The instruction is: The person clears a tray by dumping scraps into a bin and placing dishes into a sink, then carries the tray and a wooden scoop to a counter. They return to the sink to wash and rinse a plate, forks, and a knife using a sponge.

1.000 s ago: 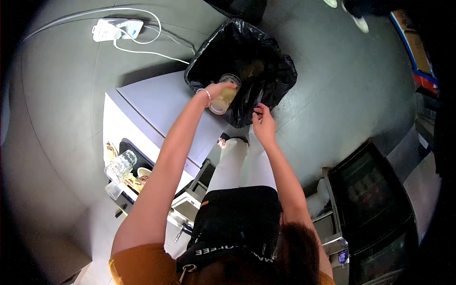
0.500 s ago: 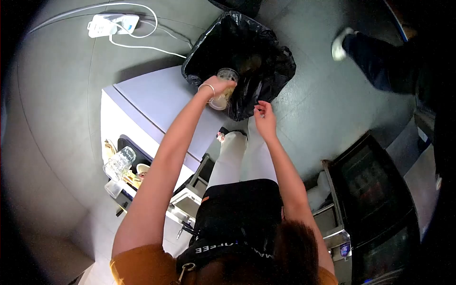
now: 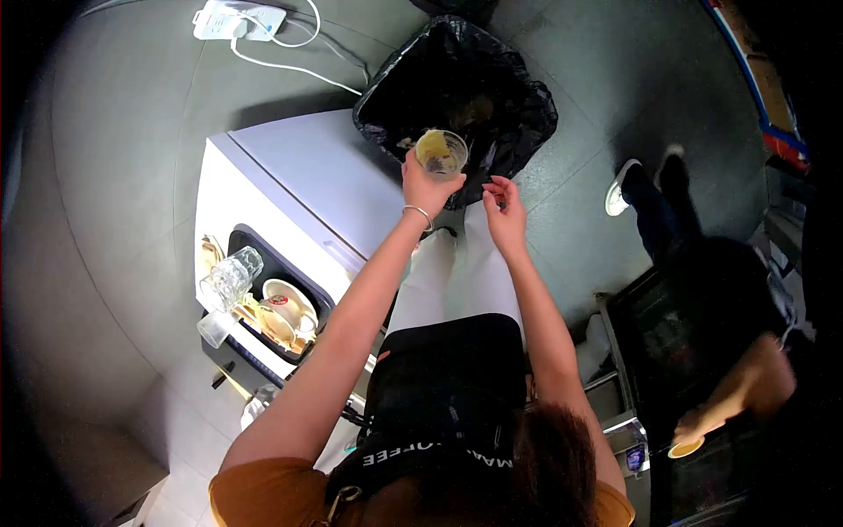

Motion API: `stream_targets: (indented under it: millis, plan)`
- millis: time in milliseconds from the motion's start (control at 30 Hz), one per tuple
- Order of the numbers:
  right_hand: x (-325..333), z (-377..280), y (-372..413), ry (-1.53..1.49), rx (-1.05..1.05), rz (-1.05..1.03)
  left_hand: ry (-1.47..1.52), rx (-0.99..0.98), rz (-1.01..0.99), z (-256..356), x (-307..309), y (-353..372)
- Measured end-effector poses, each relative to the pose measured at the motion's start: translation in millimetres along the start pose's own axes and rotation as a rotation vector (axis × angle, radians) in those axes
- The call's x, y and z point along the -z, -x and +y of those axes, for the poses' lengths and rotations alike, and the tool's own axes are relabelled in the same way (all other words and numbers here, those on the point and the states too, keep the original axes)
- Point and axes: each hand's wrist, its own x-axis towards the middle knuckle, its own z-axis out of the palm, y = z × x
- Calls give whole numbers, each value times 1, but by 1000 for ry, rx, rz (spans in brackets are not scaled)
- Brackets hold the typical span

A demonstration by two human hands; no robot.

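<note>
My left hand (image 3: 430,189) is closed around a clear plastic cup (image 3: 452,158). Something yellow sticks to the inside of the cup, and its mouth faces up towards me. The cup is above the near edge of a bin lined with a black bag (image 3: 537,119). Close to the bag's near edge, my right hand (image 3: 507,215) is empty, its fingers loosely bent and apart. Inside the bin it is mostly dark, with some blurred brownish waste.
A white cabinet (image 3: 307,162) stands left of the bin, near a black tray (image 3: 241,237) of used glasses and bowls. A power strip (image 3: 237,19) with white cables lies at upper left. At right, another person's hand (image 3: 742,386) holds a small yellowish cup (image 3: 686,449).
My left hand has turned the cup from tilted over the bin to mouth-up and brought it slightly right. The other person at right has come nearer, and their hand now shows.
</note>
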Motion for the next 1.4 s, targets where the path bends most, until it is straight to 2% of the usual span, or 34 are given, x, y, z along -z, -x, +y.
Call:
stream_targets:
  millis: [133,167,267,300,367,500,600,700,733,800,867,900,933,967,1000,1033,1067,1100,1133,1167,1200,1267,1300,1333,1367,1400]
  plan:
    - [2,-25,15,2,40,-57,289,-93,-16,7,14,9]
    - [2,-30,18,7,51,-85,219,-89,-19,17,23,13]
    - [-3,-49,28,78,256,-128,365,-107,-46,26,37,17]
    - [-2,-54,29,92,233,-195,399,-102,-97,29,42,18]
    - [-3,-64,30,156,328,-231,467,-93,-199,34,56,17]
    - [-6,-114,44,201,359,-310,669,102,-460,96,102,22]
    - [-8,-150,57,186,320,-267,788,113,-445,133,115,34]
    - [-9,-146,41,146,371,-165,939,87,-441,148,99,16]
    - [-11,-135,26,123,376,-142,845,207,-467,130,78,-1]
    - [-35,-67,-35,21,36,-64,651,427,-496,59,9,-47]
    - [-57,26,-123,153,-476,-312,438,927,-447,-54,-88,-105]
    - [-59,66,-99,85,-567,-372,384,1041,-606,-98,-103,-76]
    - [-60,83,-120,6,-563,-387,393,922,-516,-90,-113,-88]
    - [-65,82,-134,24,-445,-255,393,799,-430,-83,-122,-101]
    - [-65,88,-123,57,-369,-145,273,827,-410,-80,-123,-109]
    - [-72,93,-120,-42,-450,-151,155,858,-393,-83,-126,-117]
    - [-75,100,-113,-373,-472,-199,285,800,-526,-98,-126,-109]
    - [-76,88,-95,-346,-529,-159,-11,950,-563,-1,-87,-112]
    - [-76,62,-103,-326,-524,-112,8,825,-598,-22,-85,-119]
    - [-70,28,-96,-307,-455,-45,-74,708,-567,6,-72,-123]
    - [-65,3,-89,-414,-425,-82,-161,602,-537,42,-50,-115]
    - [-59,-30,-69,-652,-253,-157,-89,432,-471,78,-19,-100]
    - [-56,-47,-57,-692,-210,-103,19,391,-402,88,-10,-86]
    - [-54,-61,-46,-726,-161,-45,-9,394,-416,88,-10,-81]
    - [-53,-57,-47,-685,-152,-72,-37,381,-420,79,-17,-84]
    - [-61,-25,-78,-553,-309,-147,-63,362,-413,61,-28,-91]
